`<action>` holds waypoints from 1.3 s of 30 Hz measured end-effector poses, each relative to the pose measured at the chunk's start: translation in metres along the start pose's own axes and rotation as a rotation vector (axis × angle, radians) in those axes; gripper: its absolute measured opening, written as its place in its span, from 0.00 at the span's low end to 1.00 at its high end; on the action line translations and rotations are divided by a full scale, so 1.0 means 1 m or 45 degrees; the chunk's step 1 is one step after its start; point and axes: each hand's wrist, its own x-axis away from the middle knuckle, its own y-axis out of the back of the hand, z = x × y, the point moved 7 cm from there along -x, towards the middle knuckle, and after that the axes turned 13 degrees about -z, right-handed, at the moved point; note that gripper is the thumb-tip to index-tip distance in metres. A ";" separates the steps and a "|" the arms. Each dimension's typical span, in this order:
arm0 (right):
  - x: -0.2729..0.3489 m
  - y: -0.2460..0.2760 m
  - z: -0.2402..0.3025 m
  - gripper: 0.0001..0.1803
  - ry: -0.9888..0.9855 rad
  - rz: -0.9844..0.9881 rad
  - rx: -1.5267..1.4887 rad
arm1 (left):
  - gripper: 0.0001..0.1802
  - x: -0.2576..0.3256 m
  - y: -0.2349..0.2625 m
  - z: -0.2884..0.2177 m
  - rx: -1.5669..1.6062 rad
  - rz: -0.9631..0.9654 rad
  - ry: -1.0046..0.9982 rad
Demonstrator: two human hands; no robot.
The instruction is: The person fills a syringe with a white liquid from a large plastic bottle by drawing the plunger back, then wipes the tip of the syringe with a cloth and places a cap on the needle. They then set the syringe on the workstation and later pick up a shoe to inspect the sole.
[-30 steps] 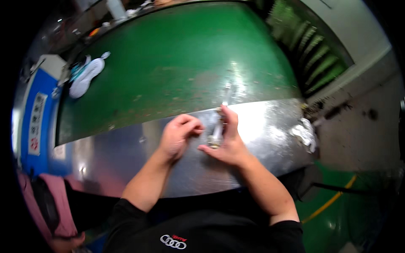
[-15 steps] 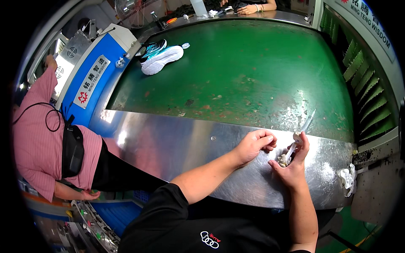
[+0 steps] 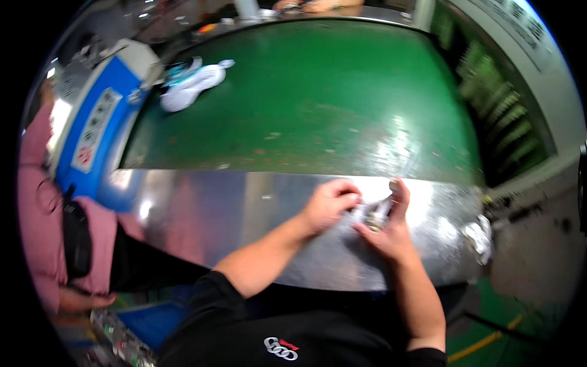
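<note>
My right hand [image 3: 393, 231] is closed around a slim whitish tool [image 3: 380, 214], fingers on its upper part and thumb near its lower end. Its faint clear tip points away over the green surface, though blur hides its exact kind. Close on its left, my left hand [image 3: 330, 208] has curled fingers with thumb against them. A pale smear lies between the two hands; I cannot make out whether the left fingers pinch something. Both hands are above the metal ledge [image 3: 226, 223].
A white-soled shoe with teal parts [image 3: 194, 88] lies on its side at the far left of the green surface [image 3: 293, 104]. Crumpled white material [image 3: 479, 238] hangs at the ledge's right end. A person in pink [image 3: 40, 226] stands left by a blue-and-white machine [image 3: 92, 131]. Someone's hands [image 3: 318, 6] rest at the far edge.
The whole view has shifted, so the scene sits further left and blurs. My left hand remains beside the right, fingers still curled. The right hand still holds the whitish tool.
</note>
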 end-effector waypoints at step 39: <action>-0.005 0.007 0.018 0.63 0.178 -0.138 0.167 | 0.05 0.006 0.001 -0.003 -0.158 0.092 -0.132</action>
